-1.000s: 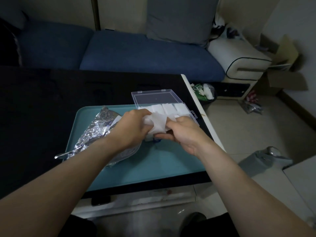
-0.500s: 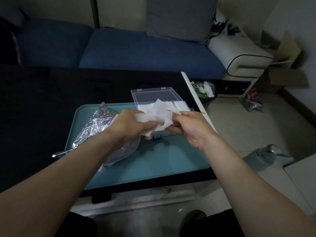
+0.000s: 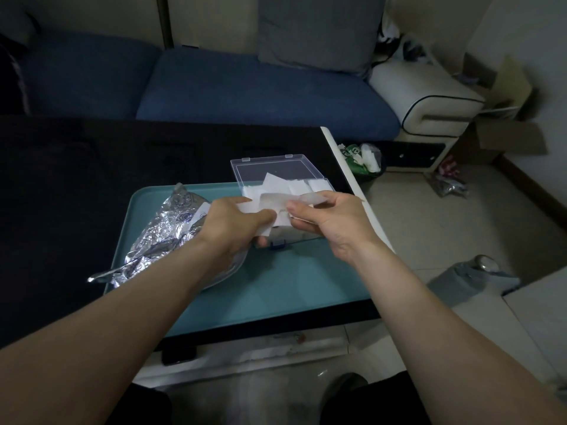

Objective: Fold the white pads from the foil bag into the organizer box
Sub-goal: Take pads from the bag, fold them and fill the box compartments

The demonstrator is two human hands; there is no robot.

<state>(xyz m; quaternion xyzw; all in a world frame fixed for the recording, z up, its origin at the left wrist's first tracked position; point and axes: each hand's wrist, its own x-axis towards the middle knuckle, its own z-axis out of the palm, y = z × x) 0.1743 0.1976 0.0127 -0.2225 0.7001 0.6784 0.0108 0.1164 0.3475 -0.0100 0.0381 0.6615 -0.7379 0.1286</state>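
Both hands now hold the pad flatter, lower.

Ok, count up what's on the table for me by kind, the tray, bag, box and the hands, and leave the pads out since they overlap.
Tray: 1
Foil bag: 1
Box: 1
Hands: 2, left and right, both gripping a white pad
Total: 5
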